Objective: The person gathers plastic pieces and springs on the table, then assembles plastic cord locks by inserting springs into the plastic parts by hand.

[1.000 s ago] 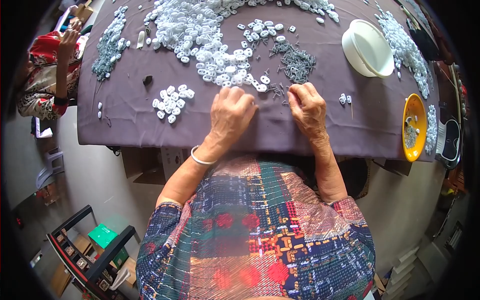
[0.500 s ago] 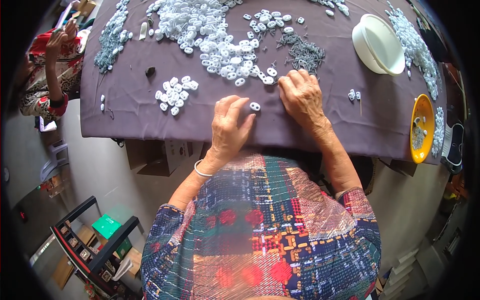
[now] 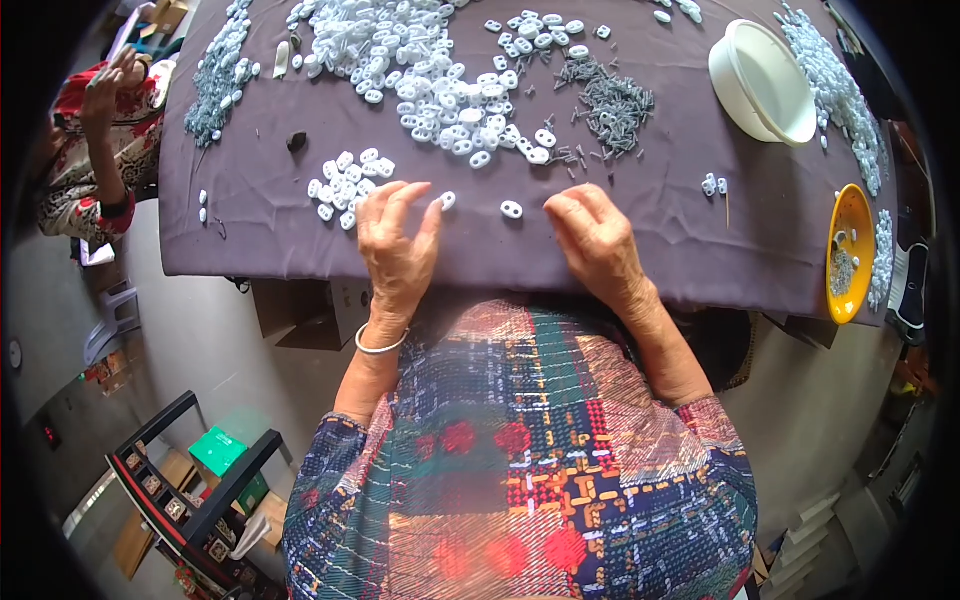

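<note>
My left hand (image 3: 397, 243) rests near the front edge of a table under a purple-grey cloth (image 3: 250, 220), fingers spread, fingertips beside a small cluster of white plastic pieces (image 3: 348, 184). One white piece (image 3: 447, 200) lies at its index fingertip. My right hand (image 3: 598, 243) lies flat on the cloth with loosely curled fingers and nothing in it. A single white piece (image 3: 511, 209) sits between the two hands. A large heap of white pieces (image 3: 420, 60) and a pile of small grey metal pins (image 3: 615, 100) lie farther back.
A white bowl (image 3: 762, 80) stands at the back right, and a yellow dish (image 3: 850, 250) with small parts sits at the right edge. Grey pieces (image 3: 215, 80) lie at the far left. Another person (image 3: 95, 150) sits at the left. Cardboard boxes (image 3: 310, 310) sit under the table.
My left hand slid left toward the small white cluster and opened its fingers. My right hand drew back from the heap. A single white piece now lies between the hands.
</note>
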`<state>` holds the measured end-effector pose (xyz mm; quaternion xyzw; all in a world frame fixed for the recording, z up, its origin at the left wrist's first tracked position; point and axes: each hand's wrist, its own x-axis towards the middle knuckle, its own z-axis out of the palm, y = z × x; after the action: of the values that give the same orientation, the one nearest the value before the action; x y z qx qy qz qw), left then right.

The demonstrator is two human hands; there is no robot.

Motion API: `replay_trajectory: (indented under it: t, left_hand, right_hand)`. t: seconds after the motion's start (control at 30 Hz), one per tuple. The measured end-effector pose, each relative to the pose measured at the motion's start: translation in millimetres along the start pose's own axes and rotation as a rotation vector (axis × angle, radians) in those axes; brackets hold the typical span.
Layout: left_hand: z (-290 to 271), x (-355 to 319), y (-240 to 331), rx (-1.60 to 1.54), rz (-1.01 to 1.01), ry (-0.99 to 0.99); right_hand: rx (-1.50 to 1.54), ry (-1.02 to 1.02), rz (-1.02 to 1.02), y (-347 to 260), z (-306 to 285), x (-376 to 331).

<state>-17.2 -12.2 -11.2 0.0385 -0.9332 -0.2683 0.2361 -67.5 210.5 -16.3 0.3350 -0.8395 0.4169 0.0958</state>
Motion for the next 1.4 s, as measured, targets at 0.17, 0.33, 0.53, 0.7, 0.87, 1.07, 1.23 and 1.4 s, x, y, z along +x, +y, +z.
replay_trajectory:
  t: [0.17, 0.33, 0.53, 0.7, 0.87, 1.07, 1.23, 1.4]
  left_hand:
    - [9, 2, 7, -0.061, 0.029, -0.059]
    - [33, 17, 17, -0.067, 0.127, -0.084]
    - [58, 56, 22, -0.067, 0.3, -0.074]
    - [63, 71, 23, -0.007, 0.28, -0.253]
    - [66, 61, 23, -0.06, 0.336, -0.186]
    - [37, 43, 40, -1.129, -0.598, -0.378]
    - [21, 21, 31, -1.332, -0.995, -0.481]
    - [4, 6, 44, -1.321, -0.959, -0.466]
  right_hand:
    - [-0.095, -0.004, -0.008, -3, 11, -9]
    - [-0.159, 0.043, -0.038, -1, 19, -16]
    - [-0.197, 0.102, 0.003, 2, 23, -16]
    - [-0.142, 0.116, 0.017, 2, 22, -16]
    - [-0.134, 0.133, 0.021, 1, 22, -16]
    - [-0.09, 0.17, 0.034, -1, 19, -16]
    - [-0.068, 0.205, 0.023, -1, 17, -14]
    - [0.413, 0.092, 0.403, -22, 2, -1]
